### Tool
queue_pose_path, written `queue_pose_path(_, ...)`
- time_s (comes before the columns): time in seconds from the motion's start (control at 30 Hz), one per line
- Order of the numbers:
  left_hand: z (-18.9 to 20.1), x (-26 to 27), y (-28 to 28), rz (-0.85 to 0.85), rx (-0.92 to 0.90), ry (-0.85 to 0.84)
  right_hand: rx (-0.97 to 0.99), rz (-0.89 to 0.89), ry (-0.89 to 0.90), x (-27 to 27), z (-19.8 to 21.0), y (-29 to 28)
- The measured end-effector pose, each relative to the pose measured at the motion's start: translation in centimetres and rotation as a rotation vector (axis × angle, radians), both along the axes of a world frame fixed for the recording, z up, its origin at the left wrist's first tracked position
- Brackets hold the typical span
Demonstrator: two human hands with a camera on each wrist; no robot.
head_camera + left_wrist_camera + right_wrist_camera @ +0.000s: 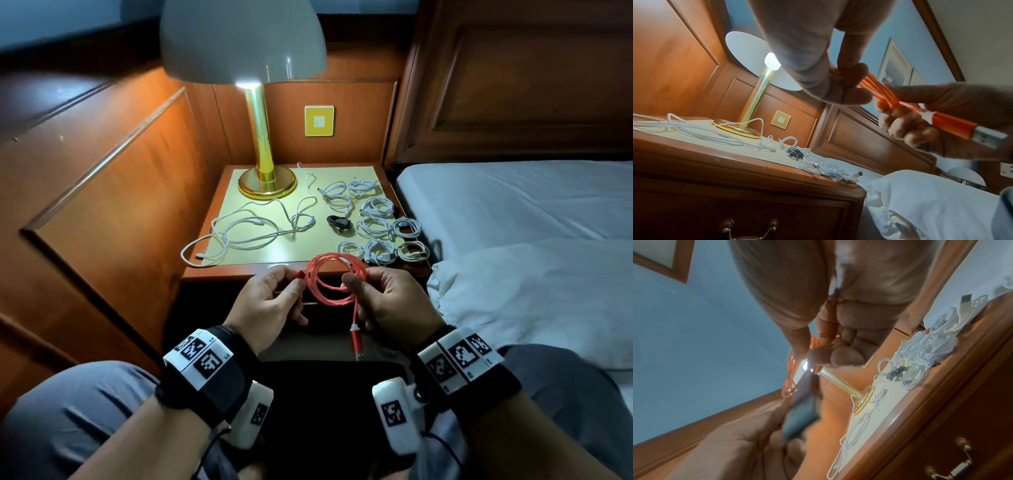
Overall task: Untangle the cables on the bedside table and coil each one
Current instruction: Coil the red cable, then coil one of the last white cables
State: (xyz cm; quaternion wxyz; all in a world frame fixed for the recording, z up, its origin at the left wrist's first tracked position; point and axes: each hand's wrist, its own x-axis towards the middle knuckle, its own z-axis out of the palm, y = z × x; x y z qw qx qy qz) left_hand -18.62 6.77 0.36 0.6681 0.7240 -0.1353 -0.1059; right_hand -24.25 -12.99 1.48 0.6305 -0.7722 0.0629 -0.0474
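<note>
On the left half of the bedside table (239, 265), loose white cables (239, 233) lie sprawled and looped over one another, trailing from the front left corner back toward the brass lamp (265, 137). How many strands make up that tangle I cannot tell; it looks like 2 or 3. That heap is what remains to be sorted.

In the middle, in front of the table edge, the red cable (334, 279) is held in the air between both hands. The left hand (270, 301) pinches 1 red end between thumb and fingertips. The right hand (387, 301) is clamped round the gathered loops, thumb pressing them against curled fingers, and the USB plug (982, 136) hangs free below it. To my eye this coil is nearly wound, with only the short end in the left hand to tuck in or wrap.

Further right, the far side of the table holds the finished work: about 9 white coils (375, 228) laid out in rows, plus 1 black coil (339, 222) just beside them. The bed (513, 205) sits against the table's right side.

So most of the job looks done: roughly 10 coiled, 1 in hand, the white tangle left.
</note>
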Motion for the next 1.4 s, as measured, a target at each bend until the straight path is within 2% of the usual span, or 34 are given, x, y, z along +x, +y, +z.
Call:
queue_pose_path(0.17,0.6,-0.4,0.7,0.073,-0.005,0.015,0.003,-0.082,-0.067,0.5,1.6,0.3)
queue_pose_path(0.33,0.9,-2.0,2.3,0.035,0.209,-0.062,0.095,-0.065,-0.043,1.2,3.1,1.0)
queue_pose_path(0.47,3.2,-1.9,3.4,0.055,0.301,-0.118,0.103,-0.088,-0.025,3.0,4.7,-0.1)
queue_pose_path(0.6,4.0,1.0,4.8,0.044,0.318,-0.153,-0.065,-0.075,0.067,6.9,5.3,-1.8)
queue_pose_path(0.8,-1.4,7.8,4.6,0.157,0.4,0.015,-0.284,-0.01,0.27,15.0,0.7,-2.4)
queue_pose_path(0.93,-1.4,12.8,1.4,0.121,0.488,-0.128,-0.295,0.002,0.382,20.0,-2.3,-2.2)
queue_pose_path(1.03,-2.2,15.3,0.6,0.119,0.519,-0.126,-0.263,-0.022,0.43,22.9,-4.2,-2.0)
queue_pose_path(1.17,-3.9,17.8,1.5,0.149,0.675,-0.153,-0.317,0.019,0.531,24.9,-6.2,-1.5)
queue_pose_path(1.3,-4.8,20.2,3.3,0.164,0.845,-0.172,-0.625,0.057,0.536,25.5,-5.7,-1.0)
queue_pose_path(1.4,-5.2,21.4,4.8,0.198,0.953,-0.201,-0.756,0.016,0.499,25.5,-4.6,-0.4)
